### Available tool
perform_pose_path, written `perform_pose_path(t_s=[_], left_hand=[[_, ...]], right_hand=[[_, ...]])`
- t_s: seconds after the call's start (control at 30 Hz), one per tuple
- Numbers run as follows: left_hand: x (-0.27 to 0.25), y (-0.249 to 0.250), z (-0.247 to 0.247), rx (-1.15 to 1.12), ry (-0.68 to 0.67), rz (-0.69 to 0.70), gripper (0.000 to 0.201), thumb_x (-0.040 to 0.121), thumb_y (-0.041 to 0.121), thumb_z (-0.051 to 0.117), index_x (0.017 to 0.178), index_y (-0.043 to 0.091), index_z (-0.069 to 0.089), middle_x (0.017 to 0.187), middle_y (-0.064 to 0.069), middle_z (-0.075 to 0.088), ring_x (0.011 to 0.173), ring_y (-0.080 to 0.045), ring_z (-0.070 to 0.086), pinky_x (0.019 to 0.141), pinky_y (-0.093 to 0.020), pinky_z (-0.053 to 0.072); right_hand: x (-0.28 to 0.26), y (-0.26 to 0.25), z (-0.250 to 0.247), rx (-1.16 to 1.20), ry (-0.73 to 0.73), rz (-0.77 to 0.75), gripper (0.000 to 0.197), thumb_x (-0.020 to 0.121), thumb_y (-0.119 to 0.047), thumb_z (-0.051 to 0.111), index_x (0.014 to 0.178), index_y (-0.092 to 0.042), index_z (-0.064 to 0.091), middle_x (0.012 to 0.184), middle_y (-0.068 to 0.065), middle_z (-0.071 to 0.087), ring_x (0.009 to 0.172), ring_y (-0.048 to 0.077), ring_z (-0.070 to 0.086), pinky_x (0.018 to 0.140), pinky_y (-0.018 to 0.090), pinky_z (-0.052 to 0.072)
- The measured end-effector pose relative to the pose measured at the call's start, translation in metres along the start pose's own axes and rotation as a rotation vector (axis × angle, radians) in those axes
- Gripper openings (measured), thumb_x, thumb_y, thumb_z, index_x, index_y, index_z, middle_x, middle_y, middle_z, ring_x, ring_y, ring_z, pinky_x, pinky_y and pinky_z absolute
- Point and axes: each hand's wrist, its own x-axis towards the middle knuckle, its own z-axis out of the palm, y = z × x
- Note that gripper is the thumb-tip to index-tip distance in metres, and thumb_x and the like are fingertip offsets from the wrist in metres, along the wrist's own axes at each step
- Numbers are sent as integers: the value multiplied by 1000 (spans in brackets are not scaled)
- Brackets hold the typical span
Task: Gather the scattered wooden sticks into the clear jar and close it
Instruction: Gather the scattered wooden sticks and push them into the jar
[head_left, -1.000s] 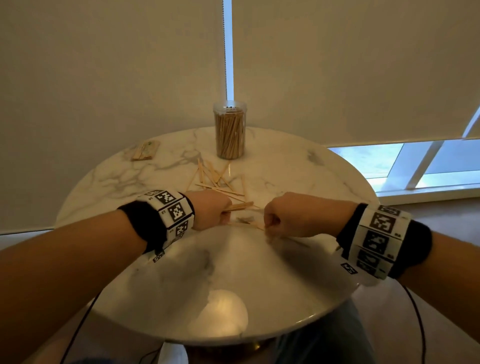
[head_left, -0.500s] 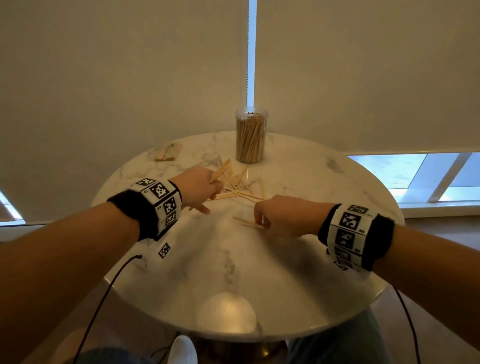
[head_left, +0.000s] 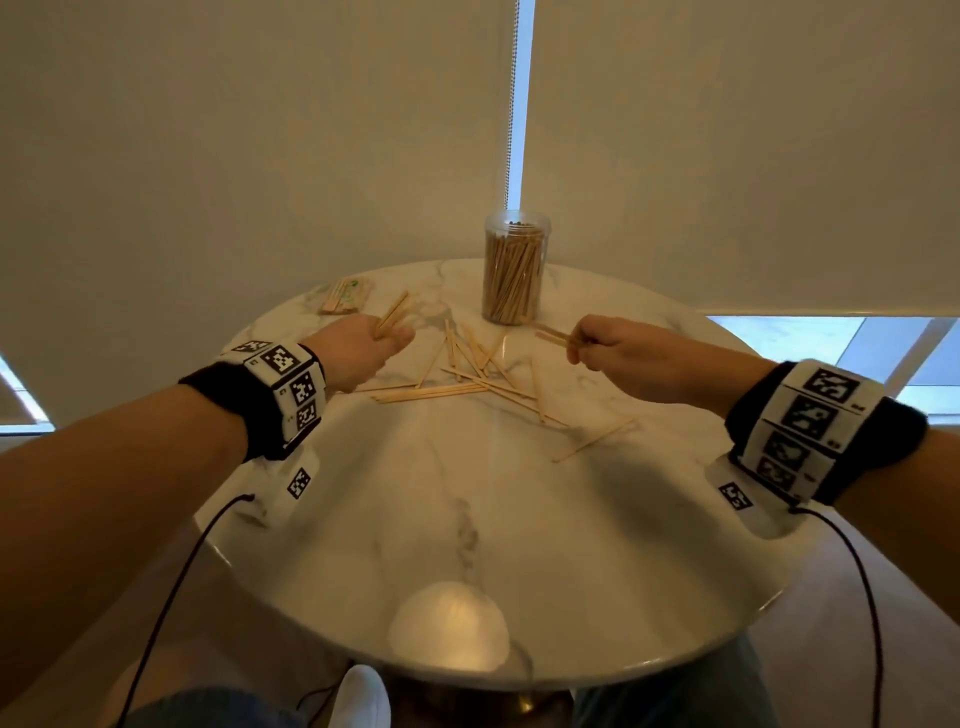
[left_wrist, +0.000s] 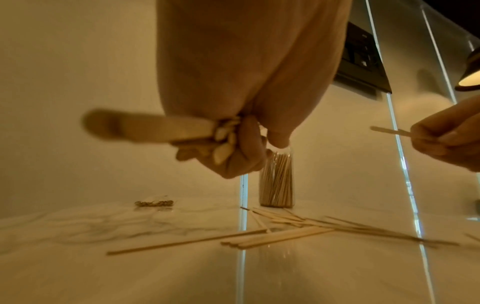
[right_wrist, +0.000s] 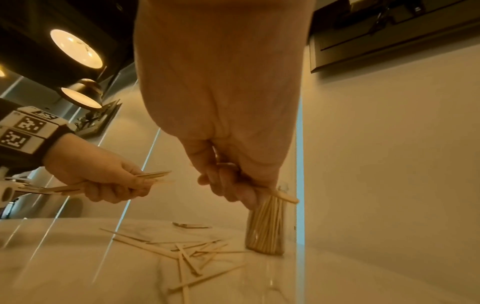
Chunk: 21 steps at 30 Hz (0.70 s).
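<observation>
A clear jar (head_left: 513, 270) packed with upright wooden sticks stands open at the far side of the round marble table (head_left: 467, 545). Several loose sticks (head_left: 467, 374) lie scattered in front of it. My left hand (head_left: 363, 348) is raised left of the pile and grips a small bundle of sticks (head_left: 392, 314), blurred in the left wrist view (left_wrist: 145, 128). My right hand (head_left: 608, 345) hovers right of the jar and pinches a stick or two (head_left: 553, 333) that point toward the jar; the stick tip (right_wrist: 285, 196) shows before the jar (right_wrist: 266, 226).
A small flat packet of sticks (head_left: 345, 297) lies at the table's far left. One stick (head_left: 592, 441) lies apart toward the right edge. Window blinds hang close behind the table. Cables trail from both wristbands.
Both hands have lifted off the table with sticks and moved apart and toward the jar; the left went up and left, the right up and right.
</observation>
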Motion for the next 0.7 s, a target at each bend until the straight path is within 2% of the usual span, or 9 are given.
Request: perform_pose_path(t_s=[0.1,0.17,0.23,0.3,0.37,0.43,0.57,0.63,0.7], left_hand=[[9,-8,1,247,-9,45,41,91,56,62,90,14,63,84,-3,62,71,-19,56,64,-30,40],[16,-12,4,367,-41,44,29,87,47,71,97,20,72,100,-3,67,89,-21,61,74,-30,43],[21,-13,10,424,-86,30,22,85,39,75,101,23,75,107,-2,71,96,-22,64,80,-33,50],[26,-10,15,430,-103,27,30,83,39,77,109,23,73,110,-1,71,100,-20,64,86,-32,51],[30,-5,21,475,-95,35,44,82,45,76,117,21,69,115,0,69,103,-20,63,87,-30,51],[34,-1,27,557,-97,29,48,81,49,76,118,19,68,115,-1,68,103,-21,62,85,-30,51],[37,3,36,562,-108,20,27,84,33,78,105,18,73,106,-2,72,97,-21,65,80,-30,51],[36,3,40,538,-101,47,19,86,25,75,103,18,73,106,-3,72,98,-22,65,80,-30,51],[33,3,43,555,-114,78,15,90,20,68,104,18,71,107,-3,70,99,-23,64,79,-30,50]], right_hand=[[-5,18,0,-230,-73,49,13,99,-36,50,105,-27,58,97,-5,60,90,19,56,81,33,44],[-6,31,8,-412,-166,44,20,96,-36,57,115,-29,58,101,-8,58,91,16,54,80,29,41],[-6,41,17,-487,-249,47,30,93,-36,63,121,-28,57,101,-8,54,91,15,51,81,29,43],[-4,45,24,-467,-276,59,21,91,-34,66,110,-29,59,95,-9,55,89,17,53,74,26,43],[-2,47,28,-488,-286,37,7,93,-31,62,98,-30,57,89,-10,54,88,18,53,70,25,40],[-3,47,28,-541,-306,10,6,97,-35,54,94,-29,53,93,-7,54,88,19,53,74,27,40],[-8,43,22,-536,-356,44,17,100,-37,46,93,-22,51,91,-5,56,81,18,51,71,29,41],[-5,39,16,-391,-288,71,18,99,-32,46,95,-16,54,91,-2,61,77,19,53,71,31,44],[7,35,11,-292,-174,101,19,101,-29,42,100,-16,56,97,1,63,84,22,57,76,34,46]])
